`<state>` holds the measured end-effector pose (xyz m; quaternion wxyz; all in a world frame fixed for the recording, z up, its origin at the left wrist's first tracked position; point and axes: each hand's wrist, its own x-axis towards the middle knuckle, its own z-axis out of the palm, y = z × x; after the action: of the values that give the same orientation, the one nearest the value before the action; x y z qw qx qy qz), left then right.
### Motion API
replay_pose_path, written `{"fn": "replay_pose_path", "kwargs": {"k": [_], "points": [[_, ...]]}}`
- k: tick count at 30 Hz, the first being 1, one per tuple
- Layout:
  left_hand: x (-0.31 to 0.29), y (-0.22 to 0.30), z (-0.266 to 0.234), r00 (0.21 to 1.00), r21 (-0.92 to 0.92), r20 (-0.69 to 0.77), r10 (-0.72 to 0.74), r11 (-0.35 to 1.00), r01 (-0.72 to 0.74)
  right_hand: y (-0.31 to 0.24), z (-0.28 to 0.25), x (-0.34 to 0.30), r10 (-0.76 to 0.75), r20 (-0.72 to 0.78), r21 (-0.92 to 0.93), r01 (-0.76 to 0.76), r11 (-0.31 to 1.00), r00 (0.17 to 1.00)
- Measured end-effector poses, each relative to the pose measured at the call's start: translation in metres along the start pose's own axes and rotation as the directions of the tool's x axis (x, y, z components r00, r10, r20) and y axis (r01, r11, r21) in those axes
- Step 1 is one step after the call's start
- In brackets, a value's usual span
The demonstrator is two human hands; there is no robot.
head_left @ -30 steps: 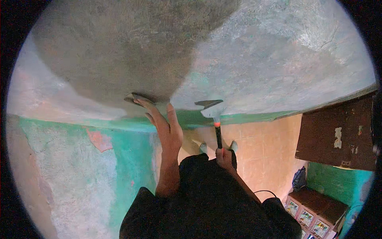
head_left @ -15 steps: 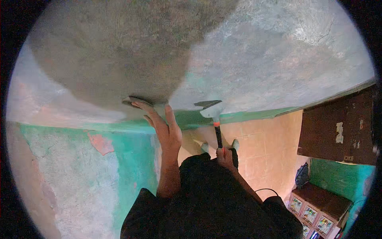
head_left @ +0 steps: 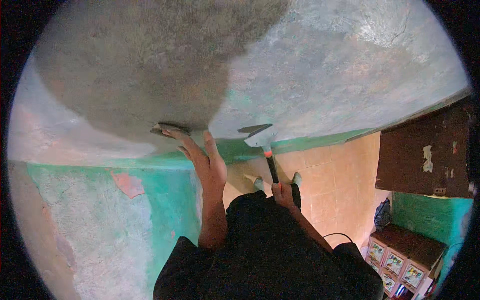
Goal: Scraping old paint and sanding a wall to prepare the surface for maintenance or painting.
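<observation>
Head view: the scraper [head_left: 261,138], probably light and stiff, has its head near the wall [head_left: 320,90] and is best held by the black handle [head_left: 272,169], where the right hand [head_left: 283,194] wraps its fingers; whether the left hand [head_left: 210,167] grips the dark flat piece [head_left: 172,126] is unclear.

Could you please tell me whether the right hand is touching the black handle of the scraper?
Touching: the head view shows the right hand closed around the lower end of the black handle.
</observation>
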<state>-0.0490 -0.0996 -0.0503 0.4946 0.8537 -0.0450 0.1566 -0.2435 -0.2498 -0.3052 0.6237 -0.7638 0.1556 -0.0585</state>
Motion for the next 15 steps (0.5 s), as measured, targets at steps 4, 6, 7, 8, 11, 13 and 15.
{"fn": "replay_pose_path", "kwargs": {"k": [4,6,7,8,11,13,15], "points": [[-0.003,0.004,-0.001,0.999,0.025,0.008,0.039,0.999,-0.039,0.021,0.003,0.000,-0.064,0.002,-0.025,0.064,0.998,0.998],[0.001,0.007,-0.002,1.000,0.020,0.002,0.029,0.999,-0.029,0.023,0.005,-0.001,-0.033,0.043,-0.018,0.034,0.999,0.999],[0.002,0.008,-0.003,1.000,0.013,-0.005,0.019,1.000,-0.019,0.022,0.007,-0.008,-0.016,0.018,-0.010,0.017,1.000,1.000],[0.001,0.008,-0.003,1.000,0.011,-0.010,0.020,1.000,-0.020,0.017,0.005,-0.007,-0.006,-0.004,-0.004,0.006,1.000,1.000],[-0.001,0.007,-0.004,1.000,0.040,0.002,0.011,0.999,-0.011,0.004,0.006,-0.005,0.028,0.015,0.030,-0.028,0.999,1.000],[0.000,0.007,-0.004,1.000,-0.005,-0.001,0.015,1.000,-0.015,0.004,0.002,-0.003,0.001,0.014,-0.007,-0.001,1.000,1.000],[0.002,0.006,-0.002,1.000,0.010,0.005,0.009,1.000,-0.009,0.011,0.003,0.002,-0.040,0.006,-0.043,0.040,0.998,0.999]]}}
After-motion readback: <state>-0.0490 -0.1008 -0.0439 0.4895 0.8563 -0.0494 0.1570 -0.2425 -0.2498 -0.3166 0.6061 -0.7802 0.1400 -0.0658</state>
